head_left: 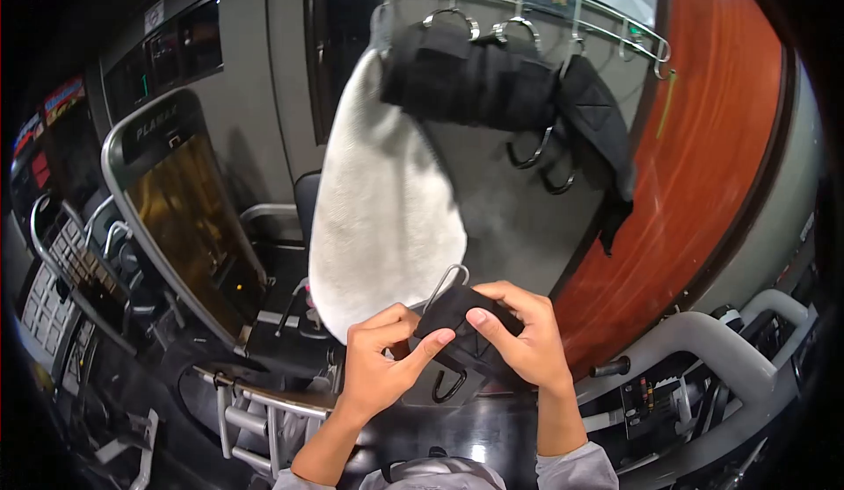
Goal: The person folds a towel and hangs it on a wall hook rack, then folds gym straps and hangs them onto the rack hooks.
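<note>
My left hand [387, 358] and my right hand [526, 336] grip a black fabric strap [462, 310] between them at chest height. Both thumbs press on its near face, with the other fingers curled behind. A bent metal wire hook [448, 281] sticks up from behind the strap's top. Below the strap shows a dark curved hook [450, 389]; whether it is joined to the strap I cannot tell. Just beyond my hands hangs a white towel [378, 191], its lower end close to my left hand.
A wire hook rack [527, 2] on the wall carries a black padded roll [479, 81] and a black strap with a stitched cross [598, 103]. A reddish wooden panel [694, 165] stands right. Gym machines [180, 217] are left, with grey tubular frames [712, 349] at lower right.
</note>
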Available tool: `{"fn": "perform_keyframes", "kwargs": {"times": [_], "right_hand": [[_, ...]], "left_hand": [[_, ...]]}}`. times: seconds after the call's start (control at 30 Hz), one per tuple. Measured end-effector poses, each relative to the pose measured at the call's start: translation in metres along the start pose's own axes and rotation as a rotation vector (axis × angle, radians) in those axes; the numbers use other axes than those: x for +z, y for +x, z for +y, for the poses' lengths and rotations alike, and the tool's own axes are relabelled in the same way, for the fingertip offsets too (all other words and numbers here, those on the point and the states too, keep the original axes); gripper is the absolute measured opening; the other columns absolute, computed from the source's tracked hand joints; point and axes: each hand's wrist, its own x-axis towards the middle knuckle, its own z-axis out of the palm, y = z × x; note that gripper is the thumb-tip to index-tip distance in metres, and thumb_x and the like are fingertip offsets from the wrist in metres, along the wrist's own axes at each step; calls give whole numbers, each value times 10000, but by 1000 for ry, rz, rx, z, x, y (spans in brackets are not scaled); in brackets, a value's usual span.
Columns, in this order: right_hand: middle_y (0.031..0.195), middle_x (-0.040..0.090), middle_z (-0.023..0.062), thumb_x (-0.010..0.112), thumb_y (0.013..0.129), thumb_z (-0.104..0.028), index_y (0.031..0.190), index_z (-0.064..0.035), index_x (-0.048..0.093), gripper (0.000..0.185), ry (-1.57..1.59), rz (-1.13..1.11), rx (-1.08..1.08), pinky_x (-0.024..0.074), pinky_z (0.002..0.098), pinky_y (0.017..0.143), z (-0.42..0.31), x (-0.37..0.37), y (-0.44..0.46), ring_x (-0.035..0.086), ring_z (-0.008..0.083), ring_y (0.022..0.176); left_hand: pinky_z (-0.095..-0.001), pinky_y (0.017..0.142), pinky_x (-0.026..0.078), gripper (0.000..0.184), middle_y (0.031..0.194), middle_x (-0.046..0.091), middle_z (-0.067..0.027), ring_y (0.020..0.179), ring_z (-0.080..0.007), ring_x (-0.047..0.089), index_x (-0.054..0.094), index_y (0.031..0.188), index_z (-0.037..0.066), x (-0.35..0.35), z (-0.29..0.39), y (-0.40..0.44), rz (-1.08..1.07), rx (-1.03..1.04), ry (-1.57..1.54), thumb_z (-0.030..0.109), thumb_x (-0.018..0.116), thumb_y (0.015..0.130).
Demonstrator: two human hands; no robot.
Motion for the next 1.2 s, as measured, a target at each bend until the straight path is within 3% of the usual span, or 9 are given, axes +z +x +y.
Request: {"fn": "perform_keyframes", "kwargs": {"times": [0.13,0.4,0.47,0.57,0.7,0.93,1.03,1.1,1.2], "right_hand": [[1043,747,141,719,934,-108,1121,40,706,240,-59,66,-51,529,310,870,-19,-34,11,709,196,960],[1094,746,147,708,920,-73,1183,31,684,284,-185,131,-238,539,319,889,-51,-88,41,723,211,1012],[1040,740,143,715,917,-87,1194,17,683,298,-234,149,-281,534,309,850,-56,-99,53,707,186,923],[855,646,113,732,910,-130,1201,-28,692,311,-275,205,-379,483,298,729,-54,-115,76,551,154,764],[811,609,61,727,919,-149,1210,-45,696,311,-287,211,-353,456,277,695,-64,-136,101,536,119,765],[889,672,106,725,922,-184,1210,-37,694,325,-324,209,-482,520,365,829,-72,-158,141,608,170,823],[823,632,107,726,920,-198,1214,-43,697,333,-374,211,-464,524,379,843,-78,-165,149,613,189,816],[803,616,108,726,920,-203,1215,-45,697,336,-411,210,-462,524,377,844,-79,-168,156,613,195,812],[773,592,108,725,919,-212,1217,-56,700,337,-413,196,-490,518,369,804,-75,-169,164,607,197,805]], "left_hand": [[-234,451,339,261,671,599,-11,514,-37,478,709,752,-41,25,17,30,-55,33,-19,161,852,835],[-267,432,338,370,618,577,-58,454,-99,480,628,664,-53,64,50,80,10,303,35,191,844,839],[-284,428,327,392,567,543,-56,447,-113,481,609,641,-45,68,56,94,31,341,129,200,834,849],[-310,441,333,415,540,536,-86,432,-160,471,602,625,-32,74,75,115,66,406,232,231,821,861],[-329,453,334,448,525,542,-112,424,-186,434,598,617,-31,80,95,144,81,455,311,273,800,877],[-337,455,340,509,471,512,-111,402,-167,402,562,598,-41,89,114,178,97,400,361,309,759,910],[-354,484,396,464,514,576,-122,422,-228,503,599,634,-34,93,119,184,147,414,449,307,754,909],[-376,541,463,408,602,651,-140,522,-308,624,646,693,-20,97,120,186,235,473,538,313,751,904],[-393,600,508,365,690,700,-146,635,-344,682,684,758,-3,99,121,190,243,453,612,326,748,900]]}}
